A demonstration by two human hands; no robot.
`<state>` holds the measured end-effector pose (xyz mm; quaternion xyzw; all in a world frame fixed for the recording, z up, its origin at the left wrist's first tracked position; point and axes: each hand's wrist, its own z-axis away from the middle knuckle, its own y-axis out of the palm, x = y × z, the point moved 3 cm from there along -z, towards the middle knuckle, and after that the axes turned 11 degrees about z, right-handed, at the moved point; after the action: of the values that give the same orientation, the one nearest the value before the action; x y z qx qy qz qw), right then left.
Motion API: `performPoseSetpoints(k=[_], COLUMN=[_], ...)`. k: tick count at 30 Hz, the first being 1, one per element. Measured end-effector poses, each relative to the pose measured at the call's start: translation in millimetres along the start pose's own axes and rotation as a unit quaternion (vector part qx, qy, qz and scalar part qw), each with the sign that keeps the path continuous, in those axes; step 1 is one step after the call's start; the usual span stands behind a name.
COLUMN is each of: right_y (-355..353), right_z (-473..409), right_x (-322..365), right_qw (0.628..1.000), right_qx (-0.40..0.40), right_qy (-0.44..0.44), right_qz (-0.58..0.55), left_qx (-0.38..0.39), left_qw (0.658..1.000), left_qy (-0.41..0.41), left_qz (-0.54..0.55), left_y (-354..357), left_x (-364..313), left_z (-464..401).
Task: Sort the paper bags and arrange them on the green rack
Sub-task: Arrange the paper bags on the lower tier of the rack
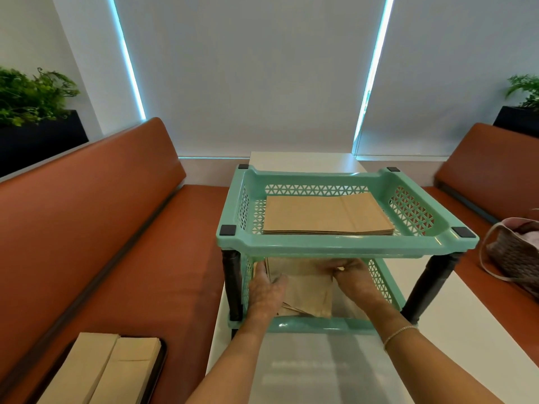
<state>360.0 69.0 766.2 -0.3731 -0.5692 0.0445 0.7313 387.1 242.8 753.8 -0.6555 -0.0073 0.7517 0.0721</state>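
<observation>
A green two-tier rack (347, 244) stands on the white table. Its top tray holds a flat stack of brown paper bags (326, 215). In the lower tray lies a smaller stack of brown paper bags (309, 287). My left hand (267, 290) grips that lower stack at its left side. On the stack's right edge my right hand (354, 279) is closed, reaching in under the top tray. The far part of the lower stack is hidden by the top tray's front rim.
A black tray (162, 363) with more brown paper bags (108, 371) sits on the orange bench at lower left. A woven bag (516, 255) rests on the right bench. The white table (455, 345) extends toward me. Planters stand at both back corners.
</observation>
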Motion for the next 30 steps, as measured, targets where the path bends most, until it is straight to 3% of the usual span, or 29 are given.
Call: performPoseSetpoints(k=[3,6,9,13,17,20,23,30], right_y=[4.7,13.0,23.9,30.8,24.6,18.7,17.5,30.2], right_z=[-2.5,3.1,12.7,15.9,16.2,12.8,16.1,20.8], right_x=[-7.2,-8.6,0.9,13.2,17.7,15.1,14.5,22.4], right_qw=[0.994,0.975,0.974,0.976,0.975,0.973,0.96,0.955], right_qx=[-0.049,0.041,0.124,0.179,0.181,0.183,0.234,0.27], right_qy=[0.088,0.136,0.149,0.107,0.114,0.116,0.122,0.111], right_qz=[-0.042,-0.17,-0.113,-0.058,-0.064,-0.077,-0.093,-0.059], left_qx=[-0.005,-0.023,-0.01,0.11,0.122,0.089,0.013,-0.018], left_qw=[1.0,0.998,0.998,0.992,0.988,0.98,0.955,0.957], left_qy=[0.004,-0.006,-0.008,-0.035,-0.076,-0.096,-0.119,-0.111], left_qz=[0.027,0.058,0.054,-0.056,0.049,0.152,0.272,0.266], left_y=[-1.3,-4.3,-4.4,17.6,21.3,20.5,16.9,11.8], left_x=[0.7,0.8,-0.3,2.0,1.3,-3.6,-8.2,-4.6], left_z=[-1.6,-3.2,-3.0,3.7,4.2,-1.8,-10.5,-21.5])
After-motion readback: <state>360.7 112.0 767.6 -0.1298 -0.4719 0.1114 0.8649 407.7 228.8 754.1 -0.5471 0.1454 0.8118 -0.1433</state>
